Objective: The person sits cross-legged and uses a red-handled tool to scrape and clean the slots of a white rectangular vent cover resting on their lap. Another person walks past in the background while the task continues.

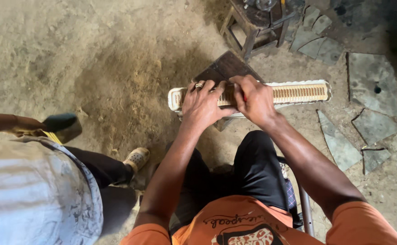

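A long white slotted plastic grille (298, 93) lies crosswise over a dark square block (225, 68) on the dirt floor in front of my knees. My left hand (203, 105) presses down on its left part, fingers curled over the far edge, a ring on one finger. Close beside it, my right hand (254, 99) grips the grille's middle, with something small and red showing between its fingers. Both hands touch each other over the grille.
Another person in a pale printed shirt (30, 190) and a light shoe (137, 159) stands at my left, an arm reaching toward a dark object (62, 124). A wooden stool (253, 22) stands behind the block. Broken grey slabs (370, 81) lie at the right.
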